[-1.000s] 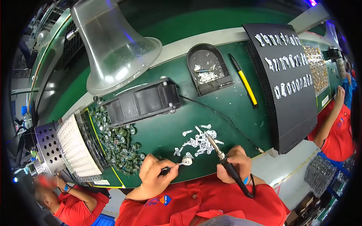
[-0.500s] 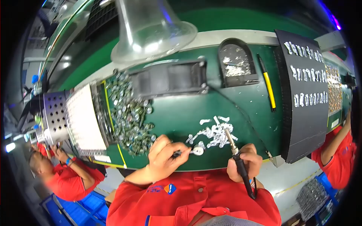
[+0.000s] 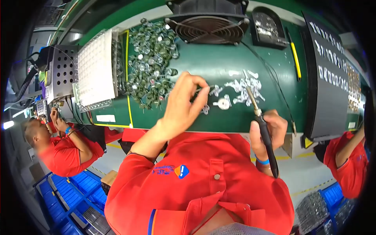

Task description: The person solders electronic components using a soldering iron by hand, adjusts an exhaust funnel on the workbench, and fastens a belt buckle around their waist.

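My left hand is closed in a pinch on a thin dark tool that looks like tweezers; the fingers mostly hide it. Its tip is by a small whitish plastic piece on the green mat. Just right of the fingers lies a round white part with a clear piece beside it. My right hand grips the black handle of a soldering iron. The iron's metal tip points up and left at a loose pile of whitish plastic pieces.
Round glassy parts on green pieces form a heap at left, near a stacked white tray. A black fan, a dark bin, a yellow-black pen and a black board with rows of white pieces stand around. Co-workers in red are at both sides.
The view has tilted down, so the bench sits higher. The round white part, earlier at my left fingertips, now lies on the mat. My right hand still holds the iron.
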`<state>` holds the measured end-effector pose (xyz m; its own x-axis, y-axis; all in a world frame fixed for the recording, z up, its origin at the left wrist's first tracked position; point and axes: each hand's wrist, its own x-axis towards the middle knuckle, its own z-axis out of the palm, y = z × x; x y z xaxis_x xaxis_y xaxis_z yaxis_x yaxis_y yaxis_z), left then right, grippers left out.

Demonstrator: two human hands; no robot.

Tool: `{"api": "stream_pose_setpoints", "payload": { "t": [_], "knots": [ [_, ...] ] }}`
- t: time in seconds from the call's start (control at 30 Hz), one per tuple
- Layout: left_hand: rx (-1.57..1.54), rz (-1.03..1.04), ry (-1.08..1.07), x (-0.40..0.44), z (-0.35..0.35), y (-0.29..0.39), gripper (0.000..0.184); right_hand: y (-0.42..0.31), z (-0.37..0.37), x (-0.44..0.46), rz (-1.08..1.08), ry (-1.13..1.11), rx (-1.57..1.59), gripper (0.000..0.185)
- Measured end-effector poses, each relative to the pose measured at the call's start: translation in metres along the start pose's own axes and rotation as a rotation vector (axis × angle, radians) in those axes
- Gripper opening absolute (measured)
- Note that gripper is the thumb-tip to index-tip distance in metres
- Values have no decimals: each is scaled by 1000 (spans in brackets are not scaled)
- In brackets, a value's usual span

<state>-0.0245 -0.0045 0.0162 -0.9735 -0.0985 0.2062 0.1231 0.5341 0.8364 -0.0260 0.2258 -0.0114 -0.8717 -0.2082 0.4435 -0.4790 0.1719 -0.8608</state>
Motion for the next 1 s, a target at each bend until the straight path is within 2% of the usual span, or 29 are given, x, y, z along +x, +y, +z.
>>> {"api": "stream_pose_setpoints", "payload": {
  "t": [0.2, 0.47, 1.0],
  "knots": [
    [58, 41, -75, -7, -3, 10, 12, -7, 10, -16, -38, -57, 104, 37],
    [86, 168, -133, -16, 5, 8, 13, -10, 6, -25, -54, -96, 38, 35],
    [140, 219, -104, -17, 11, 4, 15, -6, 11, -25, -146, -48, -45, 33]
  ]
}}
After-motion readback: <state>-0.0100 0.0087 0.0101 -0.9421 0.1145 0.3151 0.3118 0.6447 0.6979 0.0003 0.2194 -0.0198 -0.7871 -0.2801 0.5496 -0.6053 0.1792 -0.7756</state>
